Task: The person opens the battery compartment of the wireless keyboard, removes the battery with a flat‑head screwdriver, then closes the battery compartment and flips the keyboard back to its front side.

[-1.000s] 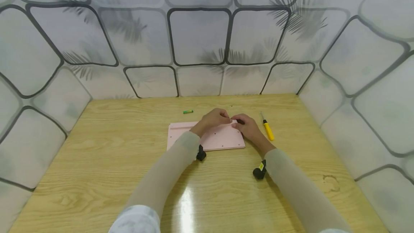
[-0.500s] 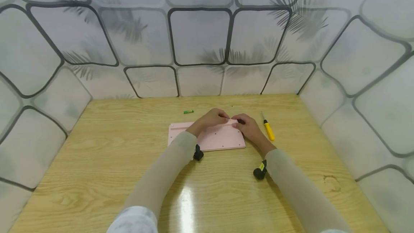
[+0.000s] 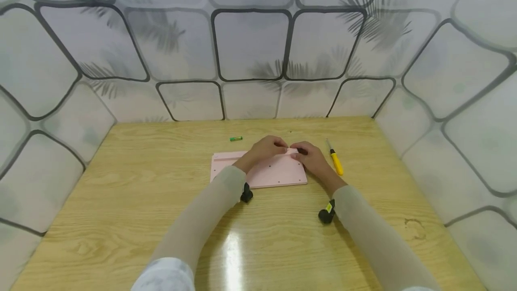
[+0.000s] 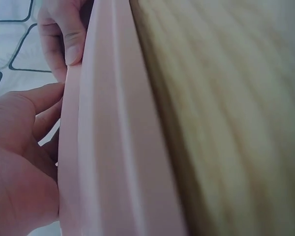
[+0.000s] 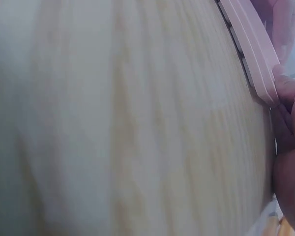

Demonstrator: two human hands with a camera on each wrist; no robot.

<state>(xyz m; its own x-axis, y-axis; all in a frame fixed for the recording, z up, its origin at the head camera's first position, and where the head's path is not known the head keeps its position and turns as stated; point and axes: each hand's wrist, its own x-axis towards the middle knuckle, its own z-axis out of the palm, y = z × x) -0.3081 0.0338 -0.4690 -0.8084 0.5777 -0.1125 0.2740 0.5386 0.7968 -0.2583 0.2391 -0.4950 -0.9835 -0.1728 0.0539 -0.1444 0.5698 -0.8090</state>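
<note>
A pink keyboard [image 3: 278, 172] lies face down, its underside dotted with small dark screw holes and a raised strip along the far edge. My left hand [image 3: 264, 148] reaches over it, bent fingers pinching at the far edge near the right corner. In the left wrist view, those fingertips [image 4: 56, 91] are right at the rim. Beside it, my right hand [image 3: 311, 157] grips the far right corner. Its thumb [image 5: 287, 88] presses on the pink edge in the right wrist view, where a row of keys shows underneath. What lies between the left fingertips is hidden.
A small green battery [image 3: 236, 138] lies beyond the keyboard on the wooden table [image 3: 141, 192]. Right of the right hand is a screwdriver [image 3: 336, 161] with a yellow handle. Patterned pale walls [image 3: 250, 48] close the table's back and sides.
The left hand shifted slightly left along the far edge, then its fingertips moved back a little toward the right hand. The right hand keeps its grip on the corner; the keyboard stays in place.
</note>
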